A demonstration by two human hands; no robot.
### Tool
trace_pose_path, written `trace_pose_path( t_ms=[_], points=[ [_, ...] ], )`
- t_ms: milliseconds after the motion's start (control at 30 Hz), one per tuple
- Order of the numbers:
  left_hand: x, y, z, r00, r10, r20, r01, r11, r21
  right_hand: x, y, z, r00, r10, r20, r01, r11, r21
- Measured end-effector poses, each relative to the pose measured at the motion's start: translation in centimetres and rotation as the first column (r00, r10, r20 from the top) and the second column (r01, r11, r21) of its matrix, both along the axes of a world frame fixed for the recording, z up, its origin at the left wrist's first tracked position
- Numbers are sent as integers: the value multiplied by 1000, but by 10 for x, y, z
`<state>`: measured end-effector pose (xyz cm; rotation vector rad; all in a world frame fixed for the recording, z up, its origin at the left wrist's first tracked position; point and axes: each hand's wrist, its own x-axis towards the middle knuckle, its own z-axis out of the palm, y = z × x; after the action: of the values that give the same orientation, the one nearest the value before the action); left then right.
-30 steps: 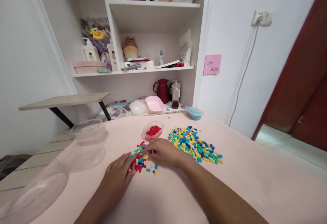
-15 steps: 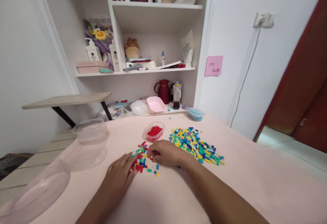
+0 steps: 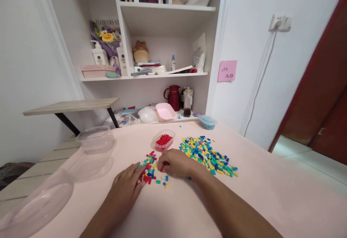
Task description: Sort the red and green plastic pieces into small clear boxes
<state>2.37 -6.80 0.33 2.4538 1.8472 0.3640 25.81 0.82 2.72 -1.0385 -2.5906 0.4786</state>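
Observation:
A small mixed pile of toy bricks (image 3: 150,169), many of them red, lies on the pink tabletop. My left hand (image 3: 127,180) rests flat at its left edge, fingers stretched out and touching the bricks. Just right of the pile, my right hand (image 3: 175,162) has its fingers curled into a pinch, with a red brick (image 3: 161,170) showing at the fingertips. Behind the hands stands a clear tub (image 3: 173,136) holding red bricks. A larger pile of blue, green, yellow and white bricks (image 3: 206,154) spreads to the right of my right hand.
Clear empty tubs (image 3: 93,136) and lids (image 3: 40,205) lie along the left. A tub of light blue bricks (image 3: 208,123) sits at the back right. Behind the table, a shelf holds a pink basin (image 3: 166,112), a red jug (image 3: 173,97) and a bottle (image 3: 187,104).
My right hand has drawn slightly right, away from the small pile, its fingers curling in more. My left hand stays in place on the pile. The view has shifted a little.

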Motion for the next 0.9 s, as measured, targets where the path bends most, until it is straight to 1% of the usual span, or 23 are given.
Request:
trace_pose_path(
  t_ms=[100, 167, 233, 300, 367, 400, 500, 533, 567, 600, 667, 733, 833, 900],
  points=[
    [0, 2, -1, 1000, 2, 2, -2, 1000, 9, -3, -1, 0, 1000, -17, -9, 17, 1000, 18],
    [-1, 3, -3, 1000, 2, -1, -2, 1000, 15, -4, -4, 2, 997, -28, -75, 33, 997, 65],
    [-1, 3, -4, 1000, -1, 5, 1, 1000, 24, -5, -6, 7, 977, -24, -210, 54, 989, 137],
    [-1, 3, -4, 1000, -1, 20, 1, 999, 32, -6, -9, 14, 922, -16, -386, 107, 970, 217],
    [0, 1, -4, 1000, -1, 29, 0, 1000, 28, -5, -9, 23, 847, -37, -530, 214, 937, 277],
    [0, 1, -3, 1000, -1, 30, 1, 1000, 21, -5, -8, 27, 810, -64, -582, 287, 910, 300],
    [-1, 0, -3, 999, 1, 32, -1, 1000, 0, -4, 2, 36, 720, -160, -675, 494, 802, 337],
    [-1, 0, -3, 999, 5, 36, -5, 1000, -2, -4, 6, 37, 706, -192, -681, 539, 769, 342],
    [-1, 0, -2, 999, 8, 40, -8, 1000, -2, -4, 11, 36, 710, -228, -666, 566, 747, 348],
    [-1, 0, -2, 999, 13, 43, -13, 1000, -1, -3, 17, 34, 729, -270, -630, 578, 736, 353],
    [-1, 1, -2, 999, 23, 43, -23, 1000, 0, -2, 26, 27, 783, -346, -518, 564, 745, 357],
    [-1, 2, -2, 999, 29, 39, -29, 1000, -2, 1, 32, 18, 820, -377, -431, 536, 768, 349],
    [-1, 4, -2, 999, 24, 30, -24, 1000, 1, 4, 35, 10, 815, -370, -445, 533, 781, 326],
    [-1, 4, -2, 1000, 24, 19, -24, 1000, 2, 4, 32, 11, 801, -356, -481, 536, 786, 310]
  ],
)
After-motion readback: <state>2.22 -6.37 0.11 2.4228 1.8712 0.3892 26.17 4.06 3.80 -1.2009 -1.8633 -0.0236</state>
